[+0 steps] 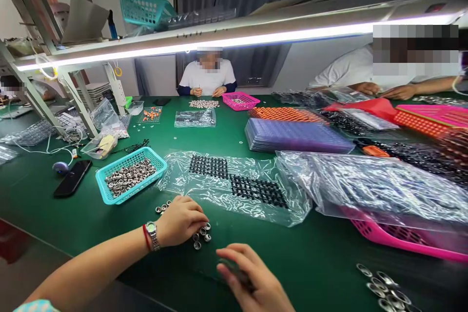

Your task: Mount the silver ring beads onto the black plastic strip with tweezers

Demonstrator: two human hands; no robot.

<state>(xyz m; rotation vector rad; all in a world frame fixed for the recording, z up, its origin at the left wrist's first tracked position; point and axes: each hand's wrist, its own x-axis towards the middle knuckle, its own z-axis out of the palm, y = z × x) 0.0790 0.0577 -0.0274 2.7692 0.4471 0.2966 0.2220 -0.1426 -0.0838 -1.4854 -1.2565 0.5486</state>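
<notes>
Green felt covers the long table [109, 214], with a bright strip light [219, 39] running overhead. Small metal rings [202, 237] lie in a loose cluster on the felt, right at the fingertips of the left hand [181, 221]; a few more rings [163, 207] sit just behind its knuckles. The left hand rests palm down with its fingers curled over the cluster, touching the nearest rings, though whether it actually pinches one cannot be told. A wristwatch [151, 235] and a red band circle that wrist. The right hand [252, 278] is nearer the table's front edge, just right of the rings and apart from them; it is blurred, its fingers bent around something dark, and what it grips cannot be made out.

Left of the hands stands a teal basket [106, 190] full of the same rings, with a black phone [72, 178] beside it. Directly beyond the hands lies a clear plastic bag [219, 195] holding black grid trays. A pink basket [402, 241] under more plastic sits to the right, and further loose metal pieces [383, 285] lie at the lower right. Across the table, two other people work with their hands on the felt.
</notes>
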